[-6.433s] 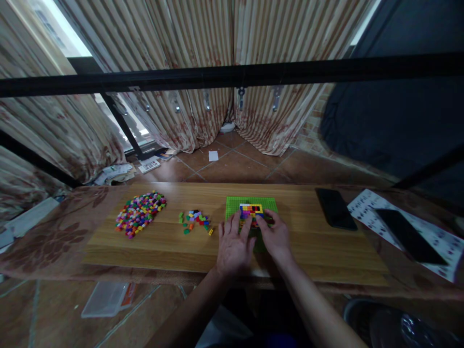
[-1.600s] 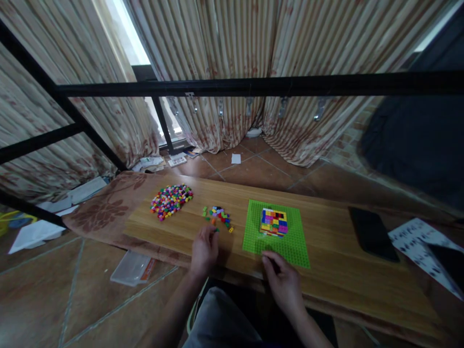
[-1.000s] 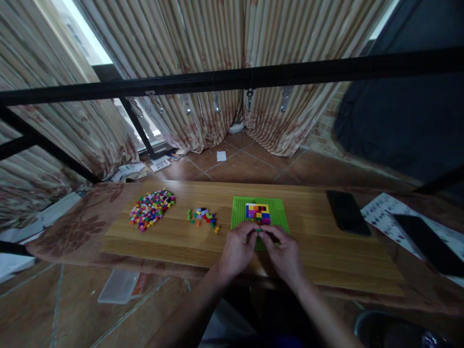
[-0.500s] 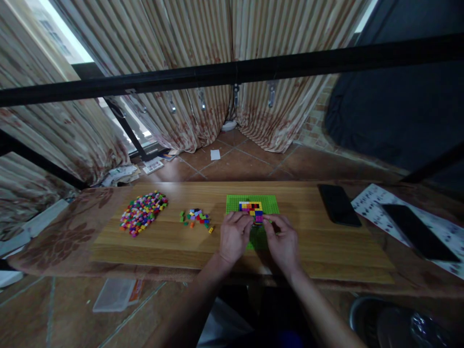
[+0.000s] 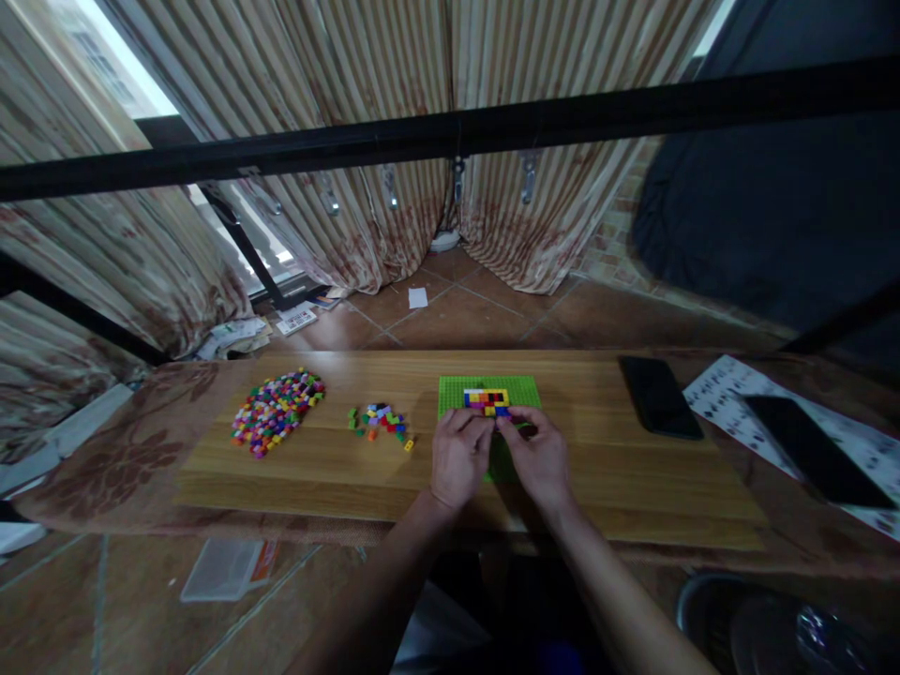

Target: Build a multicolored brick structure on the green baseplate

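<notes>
A green studded baseplate [image 5: 524, 387] lies on the wooden board, carrying a flat block of joined building bricks [image 5: 496, 397] in white, yellow, red, orange and blue. My left hand [image 5: 460, 457] is closed, with thumb and fingertips at the near left edge of these bricks. From the other side my right hand [image 5: 540, 457] pinches at their near right edge, its fingertips almost meeting the left ones. Between the fingertips a bit of purple or blue brick shows; the rest is hidden by the fingers.
Left of the baseplate lies a small scatter of loose bricks [image 5: 383, 422], with a larger brick pile [image 5: 277, 412] farther left. A black phone [image 5: 659, 397] rests on the wooden board [image 5: 597, 506] at right. Beyond it are a printed sheet [image 5: 724, 380] and another dark device [image 5: 816, 450].
My right hand has moved left and inward, bringing its fingertips close to the left ones and covering the purple brick that showed before. My left hand has barely shifted.
</notes>
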{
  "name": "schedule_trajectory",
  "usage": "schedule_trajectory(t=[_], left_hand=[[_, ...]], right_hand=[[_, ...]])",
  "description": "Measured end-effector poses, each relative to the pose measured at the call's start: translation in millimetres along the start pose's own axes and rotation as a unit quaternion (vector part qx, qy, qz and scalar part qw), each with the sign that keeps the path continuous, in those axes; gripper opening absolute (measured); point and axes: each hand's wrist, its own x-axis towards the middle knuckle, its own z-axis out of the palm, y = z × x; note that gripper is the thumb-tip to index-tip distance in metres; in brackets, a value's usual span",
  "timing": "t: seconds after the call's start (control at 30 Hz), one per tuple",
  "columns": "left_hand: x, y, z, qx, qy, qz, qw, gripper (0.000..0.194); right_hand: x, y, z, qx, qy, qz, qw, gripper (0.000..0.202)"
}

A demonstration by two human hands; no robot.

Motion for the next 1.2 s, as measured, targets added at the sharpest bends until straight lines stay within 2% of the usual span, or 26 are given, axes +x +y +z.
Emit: schedule_trajectory(t=[0.17,0.37,0.57,0.73,0.87,1.07,1.2], left_hand=[[0,0,2.2,-0.014,0.005,-0.02,1.0,0.014],[-2,-3,8.3,-0.027,0.023,-0.014,0.999,0.014],[-3,-3,8.8,-0.014,0.002,-0.024,1.0,0.015],[-12,0,-10.0,-0.038,-0.008,-0.046,0.998,0.032],[-28,-2,-31.0,-0.023,0.011,-0.09,0.996,0.032],[-63,-31,-56.0,0.029,0.045,-0.137,0.989,0.027],[-79,-52,-68.0,0.059,0.061,-0.193,0.978,0.023]], right_hand=[[2,0,3,-0.012,0.009,-0.002,1.0,0.031],[2,-1,4,-0.023,0.008,-0.015,1.0,0.03],[1,4,2,0.001,-0.008,-0.034,0.999,0.036],[-8,14,-8,0.062,-0.003,-0.009,0.998,0.041],[-14,29,-20,0.055,0.021,-0.008,0.998,0.039],[-16,63,-42,-0.015,0.027,-0.016,0.999,0.04],[-15,74,-50,-0.093,0.032,-0.053,0.994,0.044]])
